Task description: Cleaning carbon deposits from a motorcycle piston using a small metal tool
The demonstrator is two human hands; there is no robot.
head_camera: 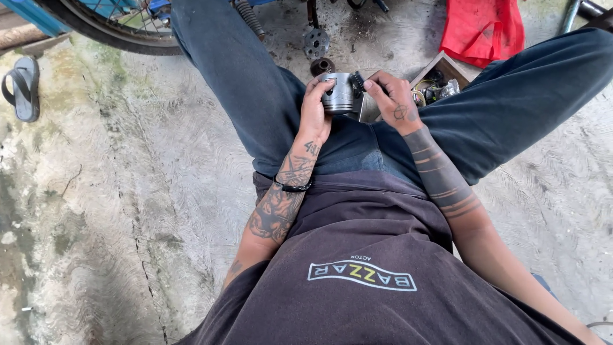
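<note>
A concrete floor [128,211] is seen below, stained and cracked. A wheel [108,25] is cut off by the top left corner, and a red cloth [482,29] is laid near the top right. A sandal [22,86] is left at the floor's left edge. A box [440,80] of small parts is set beside the right knee. A metal piston [338,92] is held above the lap: the left hand [313,115] is wrapped around it, while a small dark part [357,81] (kind unclear) is pinched at its top by the right hand [393,102].
</note>
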